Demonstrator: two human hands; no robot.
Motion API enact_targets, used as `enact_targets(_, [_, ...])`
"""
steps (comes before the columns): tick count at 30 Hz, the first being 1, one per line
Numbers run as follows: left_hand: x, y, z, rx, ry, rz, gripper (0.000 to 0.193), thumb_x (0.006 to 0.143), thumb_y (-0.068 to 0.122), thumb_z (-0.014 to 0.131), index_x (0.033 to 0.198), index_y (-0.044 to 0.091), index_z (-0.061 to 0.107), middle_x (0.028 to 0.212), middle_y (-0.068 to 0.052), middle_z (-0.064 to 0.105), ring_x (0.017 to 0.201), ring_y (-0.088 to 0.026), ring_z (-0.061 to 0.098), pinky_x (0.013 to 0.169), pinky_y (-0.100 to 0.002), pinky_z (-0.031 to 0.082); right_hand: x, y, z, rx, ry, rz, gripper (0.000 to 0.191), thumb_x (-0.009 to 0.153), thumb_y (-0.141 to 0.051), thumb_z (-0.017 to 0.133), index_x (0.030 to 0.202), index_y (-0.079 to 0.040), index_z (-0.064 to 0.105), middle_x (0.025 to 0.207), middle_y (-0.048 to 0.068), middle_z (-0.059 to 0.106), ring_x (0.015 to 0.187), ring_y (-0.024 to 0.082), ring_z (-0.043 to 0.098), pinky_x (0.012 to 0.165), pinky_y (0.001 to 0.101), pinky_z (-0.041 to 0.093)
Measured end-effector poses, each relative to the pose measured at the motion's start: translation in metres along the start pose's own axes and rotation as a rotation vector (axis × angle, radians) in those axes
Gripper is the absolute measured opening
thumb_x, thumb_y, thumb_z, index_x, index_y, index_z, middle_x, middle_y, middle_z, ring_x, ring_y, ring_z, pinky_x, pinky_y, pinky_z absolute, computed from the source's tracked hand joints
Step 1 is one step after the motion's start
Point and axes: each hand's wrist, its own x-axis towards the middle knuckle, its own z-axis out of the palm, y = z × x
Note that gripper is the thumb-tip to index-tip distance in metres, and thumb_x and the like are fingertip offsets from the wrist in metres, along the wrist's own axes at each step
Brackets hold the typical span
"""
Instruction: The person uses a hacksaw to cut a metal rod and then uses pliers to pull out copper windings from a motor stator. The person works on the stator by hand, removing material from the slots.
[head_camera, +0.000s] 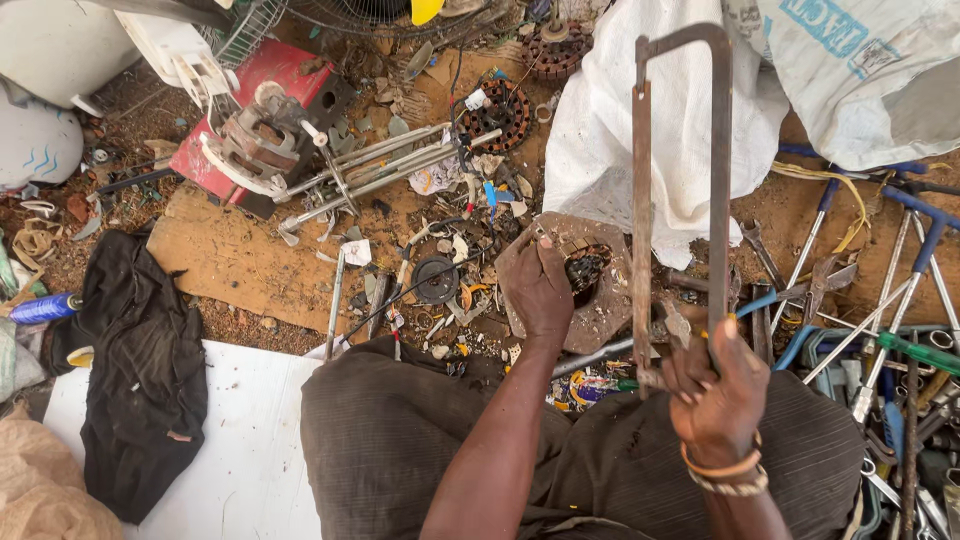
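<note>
My right hand (716, 388) grips the handle end of a rusty hacksaw (680, 180), whose frame stands up and away from me over the ground. My left hand (538, 288) presses down on a round, rusty motor part (590, 270) with a dark wound core, which lies on a flat worn block. The saw blade runs just right of that part. Bracelets circle my right wrist. My lap in dark striped cloth fills the bottom of the view.
A pile of hand tools with blue handles (890, 330) lies at right. White sacks (680, 110) sit behind the saw. Metal rods and a motor on a red base (270, 140) lie at upper left. A black cloth (140, 370) rests on a white sheet (250, 450).
</note>
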Motion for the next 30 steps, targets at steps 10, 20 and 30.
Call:
enact_targets(10, [0.022,0.014,-0.003,0.173,-0.216,0.293,0.04,0.107,0.033,0.05,0.088,0.003,0.066,0.082,-0.02,0.066,0.079,-0.04,0.064,0.076,-0.051,0.05,-0.084,-0.015,-0.059,-0.097,0.249,0.421,0.046,0.107,-0.03,0.046,0.119,0.012,0.058,0.051,-0.005,0.023,0.038,0.006,0.019,0.037,0.0282,0.02])
enact_targets(20, [0.02,0.012,0.0,0.23,-0.253,0.235,0.039,0.102,0.035,0.056,0.081,0.003,0.066,0.076,-0.019,0.066,0.071,-0.038,0.065,0.063,-0.052,0.049,-0.092,-0.015,-0.058,-0.145,0.311,0.469,0.047,0.107,-0.031,0.044,0.119,0.012,0.059,0.047,-0.005,0.022,0.035,0.006,0.017,0.035,0.0283,0.018])
enact_targets(30, [0.018,0.015,-0.004,0.222,-0.208,0.274,0.035,0.103,0.032,0.056,0.085,0.003,0.066,0.079,-0.017,0.067,0.076,-0.038,0.066,0.066,-0.052,0.051,-0.086,-0.017,-0.054,-0.181,0.302,0.462,0.046,0.107,-0.026,0.043,0.12,0.015,0.058,0.048,-0.004,0.022,0.036,0.006,0.018,0.037,0.029,0.018])
